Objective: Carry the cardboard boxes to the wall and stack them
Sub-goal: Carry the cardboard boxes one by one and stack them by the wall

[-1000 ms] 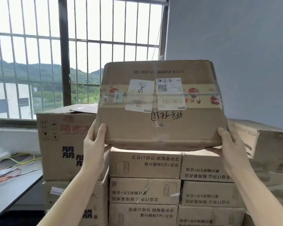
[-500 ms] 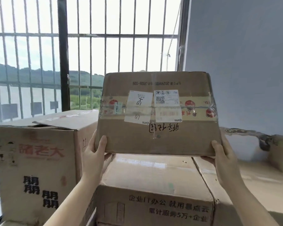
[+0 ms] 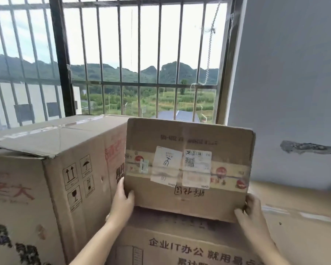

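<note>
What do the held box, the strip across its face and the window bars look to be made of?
Held box: brown corrugated cardboard, matte, dented and creased at the edges. Strip: glossy clear plastic tape over a printed band, judging by its glare and wrinkles. Window bars: probably metal, thin, straight, grey with a dull sheen.

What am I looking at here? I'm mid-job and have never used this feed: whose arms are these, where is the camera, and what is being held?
There is no machine here. The one picture comes from a camera worn on a person's head, looking forward and down, so the two bare arms are that person's own. The left hand and the right hand grip the lower corners of a taped cardboard box with white labels on its near face. Its bottom edge sits at, or just above, the top of a printed box in the stack below; I cannot tell whether they touch. A bigger carton stands to the left, a barred window behind, and the grey wall to the right.
</note>
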